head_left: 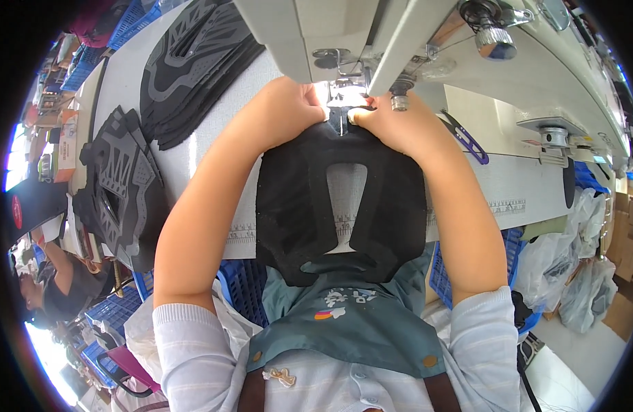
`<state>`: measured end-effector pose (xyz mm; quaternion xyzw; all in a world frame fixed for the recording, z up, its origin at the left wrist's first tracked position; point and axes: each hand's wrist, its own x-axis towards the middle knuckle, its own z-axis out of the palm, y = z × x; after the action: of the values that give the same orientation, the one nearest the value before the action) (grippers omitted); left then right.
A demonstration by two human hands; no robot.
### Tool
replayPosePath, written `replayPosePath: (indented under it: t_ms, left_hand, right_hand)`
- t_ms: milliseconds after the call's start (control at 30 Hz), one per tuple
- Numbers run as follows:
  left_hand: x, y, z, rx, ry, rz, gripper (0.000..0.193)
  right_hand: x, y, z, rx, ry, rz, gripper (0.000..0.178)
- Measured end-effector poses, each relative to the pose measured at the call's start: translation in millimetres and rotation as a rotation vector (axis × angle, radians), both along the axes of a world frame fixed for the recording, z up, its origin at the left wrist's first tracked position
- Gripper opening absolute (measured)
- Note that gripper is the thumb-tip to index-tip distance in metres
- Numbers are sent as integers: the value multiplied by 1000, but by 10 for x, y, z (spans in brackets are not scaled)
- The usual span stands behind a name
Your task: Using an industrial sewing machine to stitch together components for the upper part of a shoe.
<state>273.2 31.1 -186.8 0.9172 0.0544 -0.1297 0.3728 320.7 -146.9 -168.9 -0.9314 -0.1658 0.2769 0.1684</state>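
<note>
Black piece: a flat, dark cut panel (289,185) with a tapered opening in its middle lies on the white table (206,172), its far end at the presser foot (342,120), its near end reaching past the table edge over the green apron (357,336).
Left hand: the left hand (294,106) is at the panel's far end, just left of the presser foot, fingers bent; glare hides the tips, so whether it pinches or only presses cannot be told.
Right hand: the right hand (388,123) is just right of the foot, thumb and fingers drawn together at the panel's far end; whether they grip it cannot be told.
Sewing machine: the pale body (563,89) spans the far right, a bright light beside the foot.
Snips: a purple-handled pair (473,144) lies on the table, right of the right forearm.
Stacks: two piles of dark patterned panels lie at left, one farther (193,75), one nearer (121,178).
Table edge: a printed ruler scale (505,206) runs along the near side.
Surroundings: blue baskets (242,295) below; clear plastic bags (570,254) at right; another person (66,285) at far left.
</note>
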Motion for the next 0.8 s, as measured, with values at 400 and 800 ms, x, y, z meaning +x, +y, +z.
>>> replayPosePath:
  t_ms: [400,800]
  left_hand:
    - [38,-35,92,58,7,62,19]
    - [202,157,-312,50,-357,-90,15]
  right_hand:
    - [-36,-41,-178,259,-372,15,37]
    - [143,-81,-397,210,-275,35,46]
